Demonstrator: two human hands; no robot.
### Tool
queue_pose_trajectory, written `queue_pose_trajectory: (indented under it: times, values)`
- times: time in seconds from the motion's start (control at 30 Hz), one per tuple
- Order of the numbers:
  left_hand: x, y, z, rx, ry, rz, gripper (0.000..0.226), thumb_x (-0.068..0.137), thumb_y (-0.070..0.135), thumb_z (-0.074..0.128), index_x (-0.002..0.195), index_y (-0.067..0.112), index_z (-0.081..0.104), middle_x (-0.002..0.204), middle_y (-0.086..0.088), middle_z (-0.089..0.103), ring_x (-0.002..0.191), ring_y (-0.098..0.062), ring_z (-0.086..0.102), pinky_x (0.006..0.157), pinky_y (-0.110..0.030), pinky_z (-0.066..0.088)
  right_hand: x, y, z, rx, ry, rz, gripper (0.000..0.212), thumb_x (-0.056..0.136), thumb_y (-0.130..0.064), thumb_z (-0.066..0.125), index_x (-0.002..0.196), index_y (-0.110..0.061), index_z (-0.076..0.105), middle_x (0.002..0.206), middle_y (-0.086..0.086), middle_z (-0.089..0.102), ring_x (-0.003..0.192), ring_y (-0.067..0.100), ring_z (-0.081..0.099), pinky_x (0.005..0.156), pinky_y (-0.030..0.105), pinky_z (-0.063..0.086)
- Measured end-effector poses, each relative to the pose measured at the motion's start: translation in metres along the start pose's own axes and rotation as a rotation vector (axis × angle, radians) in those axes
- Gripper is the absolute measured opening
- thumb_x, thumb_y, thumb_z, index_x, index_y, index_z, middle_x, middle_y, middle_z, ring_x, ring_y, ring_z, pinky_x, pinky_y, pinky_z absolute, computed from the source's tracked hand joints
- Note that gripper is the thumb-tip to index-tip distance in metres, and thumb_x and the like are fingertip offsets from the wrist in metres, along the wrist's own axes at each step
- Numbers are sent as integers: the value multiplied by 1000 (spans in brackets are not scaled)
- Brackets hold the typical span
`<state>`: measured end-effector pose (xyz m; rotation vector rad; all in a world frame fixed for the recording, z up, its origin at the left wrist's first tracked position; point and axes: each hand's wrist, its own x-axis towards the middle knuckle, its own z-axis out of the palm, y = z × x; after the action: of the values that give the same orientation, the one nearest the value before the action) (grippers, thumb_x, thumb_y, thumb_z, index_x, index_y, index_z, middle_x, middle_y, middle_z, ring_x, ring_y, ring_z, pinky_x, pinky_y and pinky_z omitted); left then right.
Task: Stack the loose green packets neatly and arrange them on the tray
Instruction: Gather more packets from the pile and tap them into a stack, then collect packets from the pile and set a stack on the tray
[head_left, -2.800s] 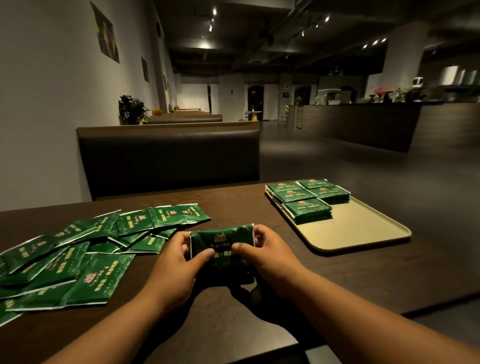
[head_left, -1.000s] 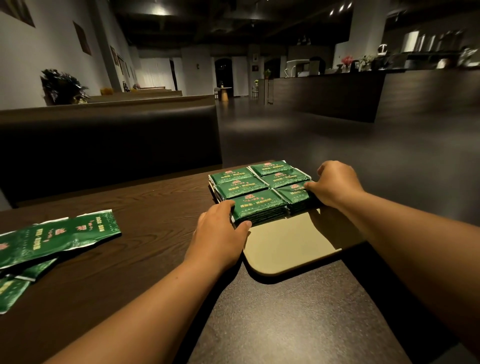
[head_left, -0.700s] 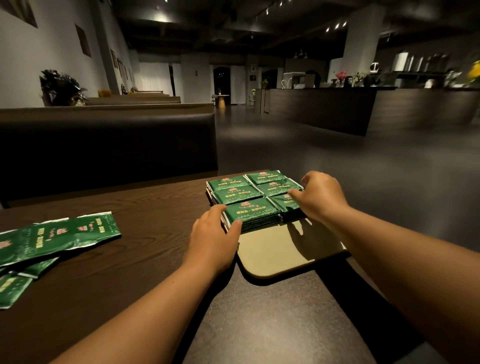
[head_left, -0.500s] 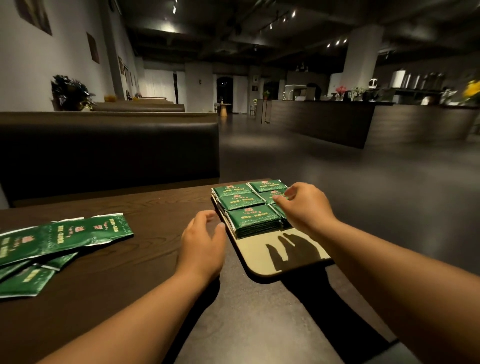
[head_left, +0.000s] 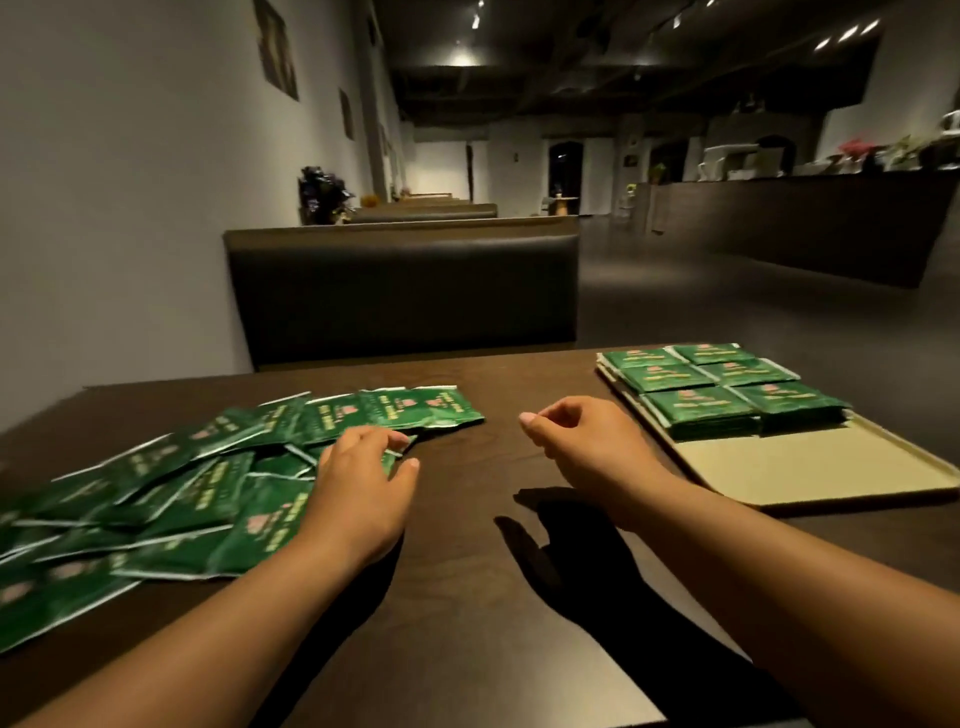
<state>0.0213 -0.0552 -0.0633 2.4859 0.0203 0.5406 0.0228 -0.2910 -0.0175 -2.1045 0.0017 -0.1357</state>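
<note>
A spread of loose green packets (head_left: 208, 483) covers the left part of the dark table. My left hand (head_left: 363, 483) rests palm down on the pile's right edge, fingers apart, gripping nothing that I can see. My right hand (head_left: 587, 447) hovers over bare table in the middle, fingers loosely curled and empty. On the right lies a beige tray (head_left: 810, 467). Its far half carries several neat stacks of green packets (head_left: 722, 389) in two columns; its near half is bare.
The dark wooden table (head_left: 467, 597) ends at a front edge near the bottom of view. A padded bench back (head_left: 405, 291) stands behind the table. A grey wall runs along the left, and open floor and a long counter lie to the right.
Both hands have left the tray's stacks and moved left. My left hand now lies on the loose pile; my right hand is over the table's middle. The view has swung left.
</note>
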Motion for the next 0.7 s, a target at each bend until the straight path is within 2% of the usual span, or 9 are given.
queue_pose_trajectory:
  times: [0.1, 0.17, 0.27, 0.33, 0.43, 0.5, 0.57, 0.63, 0.7]
  values:
    - [-2, -36, -22, 168, -28, -82, 45, 101, 41, 56, 143, 23, 58, 155, -5, 44, 147, -29, 33, 122, -43, 26, 1, -9, 38, -31, -89, -6, 23, 97, -45, 67, 105, -24, 71, 97, -3, 72, 94, 12, 67, 87, 35, 57]
    - [-3, -57, -31, 301, -129, -179, 60, 103, 52, 46, 157, 26, 40, 168, -8, 25, 156, -31, 16, 127, -52, 13, 6, -15, 63, -69, -120, -38, 22, 97, -45, 67, 104, -25, 72, 97, -5, 73, 93, 10, 66, 86, 34, 56]
    - [-10, -64, -30, 366, -278, -198, 74, 103, 64, 34, 165, 32, 11, 173, -7, 1, 159, -32, -5, 127, -55, -4, 18, -17, 87, -92, -114, -62, 19, 98, -44, 67, 99, -25, 73, 93, -7, 73, 88, 7, 67, 79, 32, 55]
    - [-13, -54, -27, 290, -318, -143, 75, 103, 64, 34, 165, 34, 4, 174, -5, -2, 160, -29, -6, 128, -51, -4, 33, -13, 98, -132, -76, -81, 23, 98, -43, 66, 99, -22, 74, 90, -6, 74, 86, 8, 67, 80, 34, 55]
    - [-7, -36, -25, 153, -299, -80, 72, 103, 61, 39, 164, 34, 12, 171, 0, 17, 158, -23, 13, 128, -44, 12, 57, -6, 101, -137, 1, -78, 25, 99, -44, 64, 101, -21, 72, 87, -8, 71, 84, 8, 66, 75, 33, 55]
    - [11, -29, -23, 146, -168, -41, 65, 103, 58, 41, 160, 32, 25, 159, 1, 33, 148, -23, 25, 120, -43, 28, 71, -1, 99, -94, 42, -60, 23, 101, -42, 63, 101, -20, 71, 86, -8, 70, 80, 4, 64, 66, 27, 50]
    - [38, -27, -23, 182, -62, -6, 56, 103, 54, 44, 152, 28, 38, 151, 1, 37, 142, -22, 27, 114, -43, 33, 75, 2, 98, -59, 70, -54, 22, 101, -40, 62, 99, -19, 70, 87, -6, 71, 78, 4, 65, 64, 25, 47]
    - [65, -28, -18, 223, -112, 20, 59, 103, 53, 46, 155, 27, 37, 160, -1, 30, 150, -24, 19, 120, -45, 26, 74, 5, 99, -58, 65, -82, 21, 101, -40, 62, 97, -21, 69, 88, -4, 70, 81, 8, 65, 65, 25, 48]
    - [84, -29, -2, 312, -270, 75, 67, 103, 56, 44, 162, 31, 24, 172, 1, 13, 159, -23, 3, 129, -47, 6, 75, 9, 98, -33, 65, -97, 19, 101, -40, 63, 96, -22, 69, 88, -4, 70, 81, 8, 65, 63, 23, 48]
